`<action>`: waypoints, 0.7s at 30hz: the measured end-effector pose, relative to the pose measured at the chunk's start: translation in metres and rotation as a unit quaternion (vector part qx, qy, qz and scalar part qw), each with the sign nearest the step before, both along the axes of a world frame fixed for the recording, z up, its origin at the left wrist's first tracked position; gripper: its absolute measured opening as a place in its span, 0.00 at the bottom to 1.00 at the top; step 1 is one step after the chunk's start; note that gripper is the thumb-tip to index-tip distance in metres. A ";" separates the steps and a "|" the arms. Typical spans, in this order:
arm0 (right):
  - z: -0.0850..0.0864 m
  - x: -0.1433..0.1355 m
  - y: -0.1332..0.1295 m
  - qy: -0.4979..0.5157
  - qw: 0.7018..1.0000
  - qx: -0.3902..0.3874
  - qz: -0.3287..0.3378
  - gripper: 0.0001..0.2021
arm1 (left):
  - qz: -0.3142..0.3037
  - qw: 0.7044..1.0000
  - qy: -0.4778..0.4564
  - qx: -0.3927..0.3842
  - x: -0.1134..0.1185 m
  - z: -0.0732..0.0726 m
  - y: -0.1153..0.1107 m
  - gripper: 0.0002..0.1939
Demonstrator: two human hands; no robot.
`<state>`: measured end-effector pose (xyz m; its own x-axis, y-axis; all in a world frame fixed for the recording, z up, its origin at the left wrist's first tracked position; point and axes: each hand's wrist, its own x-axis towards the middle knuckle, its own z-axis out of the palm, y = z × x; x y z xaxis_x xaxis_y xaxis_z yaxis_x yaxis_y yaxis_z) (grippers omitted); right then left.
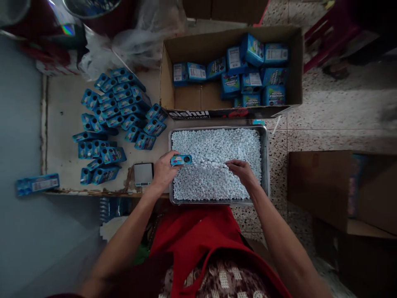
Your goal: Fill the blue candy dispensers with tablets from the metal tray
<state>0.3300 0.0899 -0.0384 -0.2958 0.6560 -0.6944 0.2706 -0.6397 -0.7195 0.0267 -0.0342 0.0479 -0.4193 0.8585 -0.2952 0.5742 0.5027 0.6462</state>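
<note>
My left hand (166, 169) is closed around a small blue candy box (181, 160) at the left side of a metal tray (265, 165). Small pale-blue candies (214, 186) fill the tray in a thick layer. Over its right half, my right hand (243, 170) has its fingertips pinched together close to the candies. What the pinch holds, if anything, cannot be made out; a faint pale ridge runs from it toward the box. Left of the tray, a small scale (143, 174) lies near my left wrist.
Many blue boxes (118, 99) stand grouped on the table at left, and one blue pack (37, 184) lies at its left corner. Behind the tray, an open carton (231, 74) holds several blue packs. Another carton (319, 186) is on the right.
</note>
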 end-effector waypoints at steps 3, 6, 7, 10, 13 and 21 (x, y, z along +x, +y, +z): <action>0.044 0.008 0.010 0.026 1.000 -0.011 0.002 0.18 | -0.027 1.000 0.008 0.001 0.007 0.004 0.008 0.18; 0.086 -0.002 0.020 0.021 0.998 0.045 0.038 0.15 | -0.043 0.999 0.014 0.004 0.015 0.009 0.018 0.17; 0.098 -0.008 0.022 0.009 0.996 0.075 0.056 0.14 | -0.045 0.999 0.014 0.005 0.017 0.011 0.021 0.17; 0.131 -0.024 0.026 -0.061 0.974 0.189 0.111 0.11 | -0.057 0.998 0.007 0.015 0.025 0.013 0.026 0.17; 0.158 -0.038 0.024 -0.155 0.923 0.311 0.168 0.10 | -0.065 0.997 -0.002 0.034 0.033 0.011 0.027 0.16; 0.195 -0.063 0.009 -0.213 0.849 0.420 0.240 0.13 | 0.001 0.998 -0.055 0.037 0.037 -0.004 0.027 0.15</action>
